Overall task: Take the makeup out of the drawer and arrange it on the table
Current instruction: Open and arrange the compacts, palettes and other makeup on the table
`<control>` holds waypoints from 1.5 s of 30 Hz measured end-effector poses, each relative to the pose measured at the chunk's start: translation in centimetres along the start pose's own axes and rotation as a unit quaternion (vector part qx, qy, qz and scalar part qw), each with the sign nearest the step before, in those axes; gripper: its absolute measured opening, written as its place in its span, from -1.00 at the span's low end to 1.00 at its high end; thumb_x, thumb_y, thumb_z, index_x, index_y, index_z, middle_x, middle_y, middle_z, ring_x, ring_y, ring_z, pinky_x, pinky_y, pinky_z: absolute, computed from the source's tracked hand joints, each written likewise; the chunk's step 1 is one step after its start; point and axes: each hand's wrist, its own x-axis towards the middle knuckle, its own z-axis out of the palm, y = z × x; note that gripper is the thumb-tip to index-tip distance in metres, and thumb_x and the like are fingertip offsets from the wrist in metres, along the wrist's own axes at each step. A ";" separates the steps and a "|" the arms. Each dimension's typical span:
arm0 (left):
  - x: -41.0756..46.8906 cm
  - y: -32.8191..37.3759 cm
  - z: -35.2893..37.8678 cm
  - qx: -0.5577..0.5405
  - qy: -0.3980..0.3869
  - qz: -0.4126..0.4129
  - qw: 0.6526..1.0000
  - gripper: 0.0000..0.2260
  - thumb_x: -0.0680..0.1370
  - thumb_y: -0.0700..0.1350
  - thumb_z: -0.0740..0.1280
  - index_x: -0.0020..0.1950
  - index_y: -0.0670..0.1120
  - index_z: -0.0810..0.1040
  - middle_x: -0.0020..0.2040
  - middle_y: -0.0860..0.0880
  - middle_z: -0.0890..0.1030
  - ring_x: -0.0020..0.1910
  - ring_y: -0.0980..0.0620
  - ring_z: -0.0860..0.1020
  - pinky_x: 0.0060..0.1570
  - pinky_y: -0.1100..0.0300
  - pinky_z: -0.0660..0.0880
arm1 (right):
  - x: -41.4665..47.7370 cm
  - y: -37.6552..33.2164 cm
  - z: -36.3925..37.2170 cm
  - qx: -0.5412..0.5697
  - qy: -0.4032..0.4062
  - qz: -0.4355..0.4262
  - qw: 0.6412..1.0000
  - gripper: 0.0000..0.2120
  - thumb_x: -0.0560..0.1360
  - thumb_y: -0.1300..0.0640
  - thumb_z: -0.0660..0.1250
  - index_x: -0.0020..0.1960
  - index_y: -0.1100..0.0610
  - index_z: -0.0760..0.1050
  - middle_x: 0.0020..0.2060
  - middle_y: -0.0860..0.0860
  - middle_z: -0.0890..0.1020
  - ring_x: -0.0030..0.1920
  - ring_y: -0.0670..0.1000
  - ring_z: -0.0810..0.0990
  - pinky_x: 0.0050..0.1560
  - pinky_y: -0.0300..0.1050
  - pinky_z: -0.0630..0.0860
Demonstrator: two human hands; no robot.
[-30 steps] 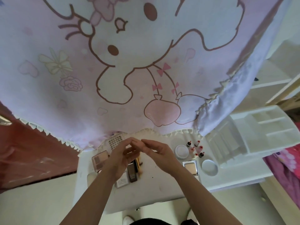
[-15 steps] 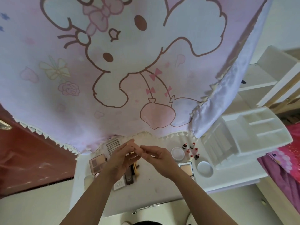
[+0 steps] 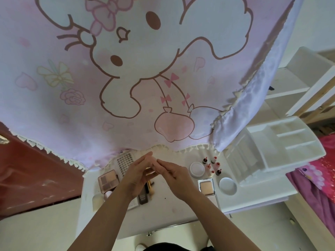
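Over the table [image 3: 174, 220], left hand [image 3: 136, 178] and right hand [image 3: 175, 175] meet fingertip to fingertip; whether they hold anything, I cannot tell. Anything dropped could topple the small bottles [image 3: 212, 164] at three o'clock.

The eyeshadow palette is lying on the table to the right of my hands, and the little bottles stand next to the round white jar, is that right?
Not quite. The head view shows the eyeshadow palette lying on the table to the left of the left hand and right hand, not the right. The little bottles do stand next to the round white jar.
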 end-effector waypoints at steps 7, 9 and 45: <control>-0.2 -0.4 -0.2 -0.055 0.005 -0.016 0.998 -0.60 0.27 -0.11 0.44 0.11 -0.10 0.67 0.33 -0.12 0.53 0.21 -0.19 0.59 0.05 -0.03 0.61 | 1.3 1.8 -0.8 0.009 0.050 0.066 0.996 -0.69 0.65 -0.17 0.04 0.15 -0.16 0.54 -0.18 -0.18 0.67 -0.17 -0.17 0.68 -0.12 -0.20 0.63; -0.1 -0.6 -0.2 -0.120 0.020 -0.028 0.992 -0.58 0.41 -0.07 0.36 0.26 -0.12 0.56 0.29 -0.21 0.54 0.17 -0.21 0.60 0.01 -0.05 0.61 | 1.7 2.0 -1.2 0.037 0.070 0.100 0.992 -0.70 0.69 -0.08 0.07 0.02 -0.04 0.55 -0.24 -0.07 0.69 -0.25 -0.10 0.71 -0.17 -0.13 0.66; -0.3 -2.6 -1.4 -0.007 0.068 -0.026 0.997 -0.69 0.66 -0.03 0.20 0.22 -0.22 0.56 0.07 -0.23 0.68 0.07 -0.19 0.67 0.14 -0.10 0.58 | 1.3 4.0 0.5 -0.293 0.025 0.051 0.954 -0.70 0.61 -0.15 0.26 0.21 -0.06 0.63 0.46 -0.03 0.39 0.37 0.04 0.41 0.21 -0.12 0.45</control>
